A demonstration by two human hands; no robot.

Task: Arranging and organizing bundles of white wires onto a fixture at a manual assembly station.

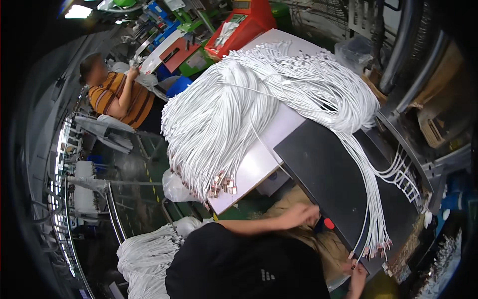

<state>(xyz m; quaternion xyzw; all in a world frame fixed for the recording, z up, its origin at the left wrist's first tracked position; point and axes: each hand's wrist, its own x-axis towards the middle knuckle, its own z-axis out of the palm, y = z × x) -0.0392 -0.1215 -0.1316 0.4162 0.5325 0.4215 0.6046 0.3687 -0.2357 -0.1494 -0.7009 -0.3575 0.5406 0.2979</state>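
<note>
My right hand (355, 277) is at the near corner of the black worktop (318, 154), its fingers pinched on the connector end of a white cable (359, 249). Beside it, a bundle of white cables (366, 199) runs down the worktop and ends in several copper-coloured connectors (377, 248). My left hand (300, 216) is by the worktop's left edge, close to a red round button (328, 223). Its fingers look bent and slightly smeared; I cannot make out anything in them.
A large heap of white cables (219, 114) covers much of the pale table (244, 182). White strands (149, 254) hang at lower left. A white comb-like rack (409, 189) stands at the worktop's right. Farther back are a red bin (254, 25) and a person in a striped shirt (124, 97).
</note>
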